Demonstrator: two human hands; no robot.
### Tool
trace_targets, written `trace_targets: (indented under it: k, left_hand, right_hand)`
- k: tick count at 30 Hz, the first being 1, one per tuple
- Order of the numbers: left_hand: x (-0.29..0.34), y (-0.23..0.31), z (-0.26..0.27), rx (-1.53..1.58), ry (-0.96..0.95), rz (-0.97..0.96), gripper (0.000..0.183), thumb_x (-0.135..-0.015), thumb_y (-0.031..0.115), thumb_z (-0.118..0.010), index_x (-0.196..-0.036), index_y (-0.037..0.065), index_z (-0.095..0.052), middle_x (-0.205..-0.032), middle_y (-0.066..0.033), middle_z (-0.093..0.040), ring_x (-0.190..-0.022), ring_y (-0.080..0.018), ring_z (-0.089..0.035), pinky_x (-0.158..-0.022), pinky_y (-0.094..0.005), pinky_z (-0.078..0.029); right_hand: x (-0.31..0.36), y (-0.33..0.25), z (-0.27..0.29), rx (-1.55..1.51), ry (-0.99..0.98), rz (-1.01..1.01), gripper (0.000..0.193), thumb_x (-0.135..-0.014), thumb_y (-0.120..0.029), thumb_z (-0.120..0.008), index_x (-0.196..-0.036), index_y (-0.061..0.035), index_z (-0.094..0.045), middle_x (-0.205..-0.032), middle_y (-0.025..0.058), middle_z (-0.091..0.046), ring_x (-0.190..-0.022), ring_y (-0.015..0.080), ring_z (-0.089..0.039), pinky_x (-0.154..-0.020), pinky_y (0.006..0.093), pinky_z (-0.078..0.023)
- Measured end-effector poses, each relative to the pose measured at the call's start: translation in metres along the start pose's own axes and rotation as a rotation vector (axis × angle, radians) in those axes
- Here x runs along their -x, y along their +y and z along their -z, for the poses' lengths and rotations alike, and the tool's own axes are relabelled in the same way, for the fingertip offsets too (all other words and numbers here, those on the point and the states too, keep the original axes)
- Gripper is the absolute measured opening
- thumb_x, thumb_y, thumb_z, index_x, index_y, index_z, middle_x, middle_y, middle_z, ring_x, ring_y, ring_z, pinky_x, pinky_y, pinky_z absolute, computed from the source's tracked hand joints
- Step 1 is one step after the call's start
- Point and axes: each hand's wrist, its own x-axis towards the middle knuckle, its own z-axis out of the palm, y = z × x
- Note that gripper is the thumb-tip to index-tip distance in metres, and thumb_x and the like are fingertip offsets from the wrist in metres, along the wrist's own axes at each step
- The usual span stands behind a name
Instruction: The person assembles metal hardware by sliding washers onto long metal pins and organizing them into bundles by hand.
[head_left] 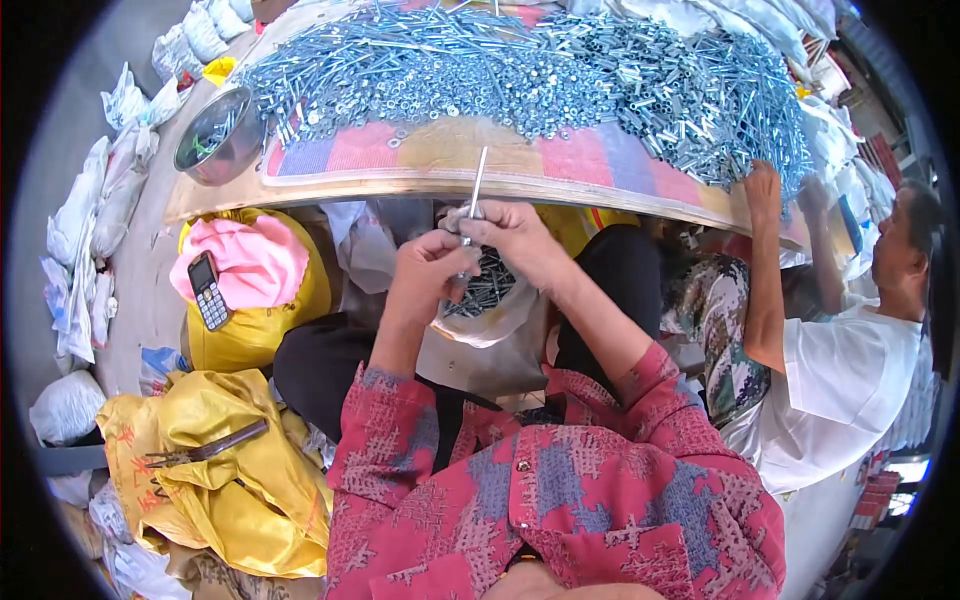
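A long thin metal bolt [480,178] stands up at a slight tilt between my hands, just in front of the table edge. My right hand [517,238] is closed round its shaft, with thumb and fingers pinched together. Close below, my left hand [432,264] pinches the lower end, where small metal parts show between the fingertips; which parts they are I cannot make out. Greyish coverings show on some fingertips. Under both hands, between my knees, an open white sack [478,328] holds many dark metal bolts [487,284].
Loose bolts, nuts and sleeves [480,80] cover the table [590,160]. A metal bowl [228,160] sits at its left end. A pink cloth [250,262] and phone [208,290] lie on a yellow sack; pliers [208,444] lie on yellow sacking. At right a co-worker [840,370] reaches into the pile.
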Motion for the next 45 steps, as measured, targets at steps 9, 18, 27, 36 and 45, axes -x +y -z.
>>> trace_targets:
  k: [9, 18, 27, 36, 45]
  left_hand:
    - [-0.014, -0.06, 0.008, -0.749, 0.172, -0.326, 0.02, -0.081, 0.017, -0.068, -0.086, -0.001, -0.064, -0.072, -0.0169, -0.064, -0.064, -0.0195, -0.063, -0.059, -0.0337, -0.047]
    - [-0.023, -0.058, -0.002, -1.015, -0.06, -0.168, 0.03, -0.077, 0.026, -0.067, -0.093, 0.001, -0.066, -0.082, -0.0211, -0.064, -0.081, -0.0384, -0.063, -0.069, -0.0435, -0.048]
    - [-0.046, -0.062, -0.024, -1.156, -0.217, -0.284, 0.027, -0.082, 0.029, -0.063, -0.095, 0.005, -0.062, -0.078, -0.0188, -0.063, -0.074, -0.0387, -0.063, -0.064, -0.0483, -0.049]
    - [-0.063, -0.068, -0.002, -1.282, -0.213, -0.102, 0.03, -0.083, 0.027, -0.061, -0.106, 0.007, -0.062, -0.083, -0.0169, -0.065, -0.076, -0.0352, -0.063, -0.066, -0.0463, -0.05]
    - [-0.084, -0.053, -0.028, -1.049, -0.255, -0.171, 0.032, -0.084, 0.025, -0.061, -0.109, 0.006, -0.059, -0.086, -0.0164, -0.065, -0.077, -0.0356, -0.063, -0.065, -0.0449, -0.05]
  right_hand:
    - [0.017, 0.048, 0.003, 0.577, 0.235, 0.034, 0.027, -0.086, -0.022, -0.06, -0.092, 0.0044, -0.061, -0.075, 0.0254, -0.06, -0.069, 0.0366, -0.062, -0.063, 0.0391, -0.047]
    - [0.02, -0.008, 0.035, 0.704, 0.237, 0.285, 0.022, -0.084, -0.014, -0.064, -0.1, -0.0001, -0.064, -0.085, 0.0184, -0.064, -0.077, 0.028, -0.064, -0.069, 0.037, -0.05]
    - [-0.214, -0.064, 0.17, 1.069, 0.404, 0.335, 0.048, -0.075, -0.034, -0.064, -0.113, -0.0049, -0.061, -0.107, 0.0197, -0.064, -0.103, 0.0373, -0.06, -0.091, 0.0405, -0.046]
    - [-0.435, -0.012, 0.22, 1.506, -0.114, 0.005, 0.065, -0.068, -0.032, -0.063, -0.124, -0.0007, -0.052, -0.11, 0.0262, -0.062, -0.102, 0.0374, -0.06, -0.09, 0.0428, -0.046]
    - [-0.444, -0.049, 0.219, 1.76, 0.147, -0.139, 0.049, -0.071, -0.029, -0.052, -0.106, 0.0021, -0.067, -0.112, 0.0249, -0.062, -0.107, 0.0355, -0.061, -0.091, 0.0436, -0.048]
